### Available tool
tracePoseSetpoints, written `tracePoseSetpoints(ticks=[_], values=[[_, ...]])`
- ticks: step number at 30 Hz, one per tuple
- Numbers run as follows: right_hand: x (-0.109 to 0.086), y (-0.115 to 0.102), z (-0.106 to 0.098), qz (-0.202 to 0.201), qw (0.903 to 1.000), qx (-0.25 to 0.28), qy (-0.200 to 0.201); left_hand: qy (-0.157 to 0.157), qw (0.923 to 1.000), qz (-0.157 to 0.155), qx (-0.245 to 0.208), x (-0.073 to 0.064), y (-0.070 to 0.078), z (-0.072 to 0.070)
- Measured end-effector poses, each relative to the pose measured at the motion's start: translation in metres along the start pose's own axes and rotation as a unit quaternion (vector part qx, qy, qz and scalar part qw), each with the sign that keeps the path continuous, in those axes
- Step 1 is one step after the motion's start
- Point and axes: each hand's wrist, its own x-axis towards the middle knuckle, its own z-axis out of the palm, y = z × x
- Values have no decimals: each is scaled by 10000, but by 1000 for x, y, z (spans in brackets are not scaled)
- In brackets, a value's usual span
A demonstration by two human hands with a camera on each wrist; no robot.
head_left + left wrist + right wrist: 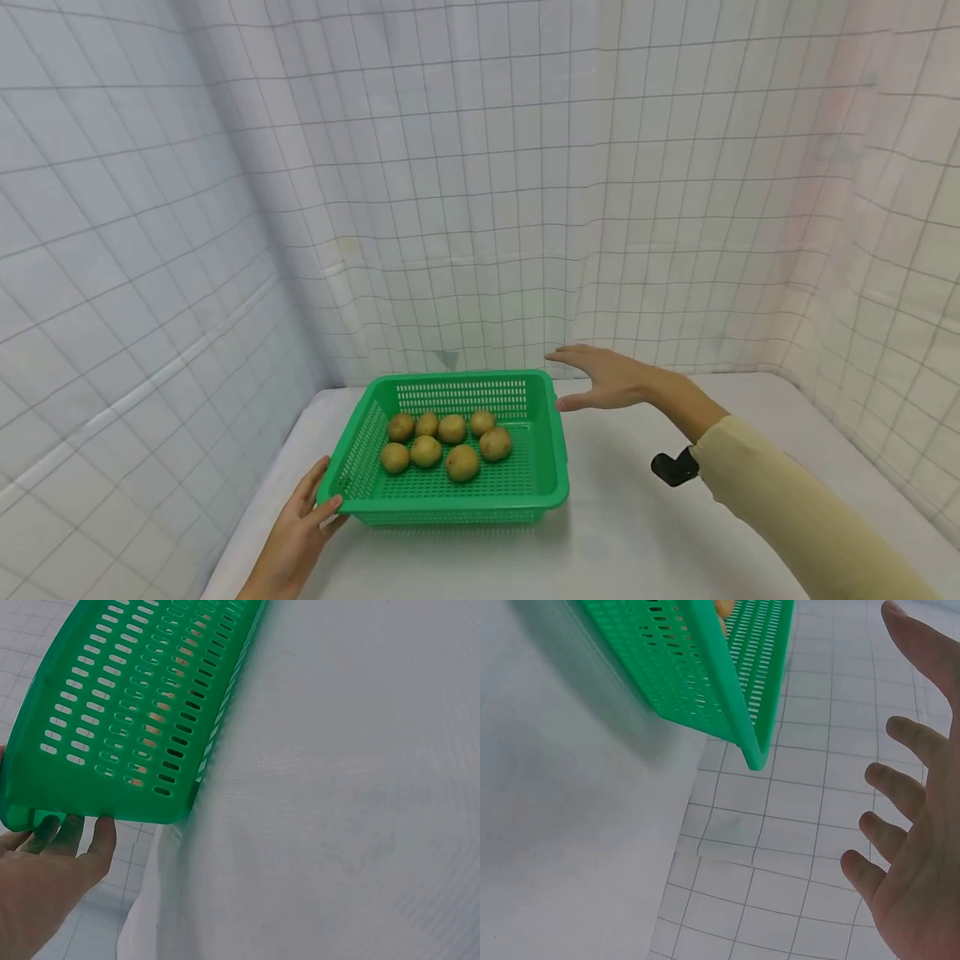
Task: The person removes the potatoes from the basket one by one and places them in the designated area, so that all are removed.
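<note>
A green plastic basket point(442, 505) with slotted walls stands on the white table and holds several potatoes point(462, 463). At its near left corner my left hand point(294, 533) grips the rim, thumb over the front edge and fingers along the left side. The left wrist view shows those fingers point(101, 838) bent against the end of the basket point(112, 806). My right hand point(611, 379) is held beside the right rim with thumb and fingers spread. In the right wrist view this hand point(922, 847) is apart from the basket point(735, 712) and holds nothing.
White cloth with a grid of lines point(480, 208) hangs behind the table and along both sides. The white tabletop point(615, 533) extends to the right of the basket. A black device point(675, 468) is at the right sleeve's cuff.
</note>
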Motion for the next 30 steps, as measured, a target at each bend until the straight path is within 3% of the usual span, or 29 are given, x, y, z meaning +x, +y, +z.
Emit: tracePoseSetpoints(ticks=[15, 24, 30], values=[[41, -21, 13, -365, 9960, 611, -542, -53, 9999, 92, 117, 2, 0, 0], [58, -31, 19, -347, 9934, 746, -801, -141, 9994, 125, 290, 2, -1, -3], [70, -35, 31, -428, 9916, 747, -967, -217, 9996, 149, 135, 2, -3, -3]])
